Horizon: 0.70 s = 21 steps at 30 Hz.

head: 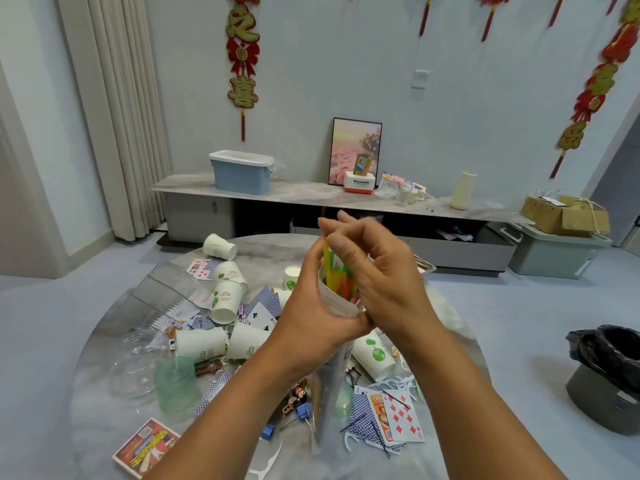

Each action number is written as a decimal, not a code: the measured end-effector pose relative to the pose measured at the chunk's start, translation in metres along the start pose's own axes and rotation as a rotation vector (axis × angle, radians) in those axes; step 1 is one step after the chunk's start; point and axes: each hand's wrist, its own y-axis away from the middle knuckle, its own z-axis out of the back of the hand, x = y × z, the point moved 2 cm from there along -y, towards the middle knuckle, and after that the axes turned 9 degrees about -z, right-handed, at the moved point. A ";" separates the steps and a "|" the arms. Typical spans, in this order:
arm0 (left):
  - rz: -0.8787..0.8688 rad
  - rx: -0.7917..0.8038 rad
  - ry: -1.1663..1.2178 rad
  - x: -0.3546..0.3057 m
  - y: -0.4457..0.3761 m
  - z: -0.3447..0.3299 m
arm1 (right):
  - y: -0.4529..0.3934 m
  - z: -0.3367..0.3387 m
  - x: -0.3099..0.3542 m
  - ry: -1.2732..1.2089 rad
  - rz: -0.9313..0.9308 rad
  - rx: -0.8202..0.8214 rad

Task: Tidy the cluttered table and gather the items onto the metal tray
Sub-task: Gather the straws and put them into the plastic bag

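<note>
My left hand [311,317] grips the white upper rim of a tall clear pouch [329,393] that I hold upright above the round marble table [446,455]. Yellow, green and orange sticks [334,275] poke out of its mouth. My right hand [381,278] curls over the opening, thumb and forefinger pinching the top of the yellow stick. A corner of the metal tray [425,266] shows just behind my right hand; most of it is hidden.
Tipped paper cups [227,301], scattered playing cards [403,415], a stack of green plastic cups [175,382], a clear bowl [133,372], a red card box [145,446], hairpins and blue clips litter the table. A bin with a black bag [609,375] stands on the floor at the right.
</note>
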 end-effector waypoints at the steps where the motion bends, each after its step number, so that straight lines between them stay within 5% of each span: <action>1: 0.002 0.000 0.004 0.000 0.000 0.001 | 0.000 0.001 -0.004 0.036 -0.030 0.009; 6: 0.034 -0.028 0.000 0.001 0.000 0.006 | 0.002 0.013 0.000 0.103 0.103 -0.069; 13: 0.056 -0.044 0.023 0.011 -0.003 0.009 | 0.013 0.007 -0.001 0.540 0.271 0.024; 18: 0.058 -0.066 0.041 0.013 -0.004 0.010 | 0.015 0.013 0.001 0.525 0.330 -0.157; 21: 0.081 -0.059 0.078 0.015 -0.004 0.011 | 0.016 0.009 0.002 0.698 0.305 -0.041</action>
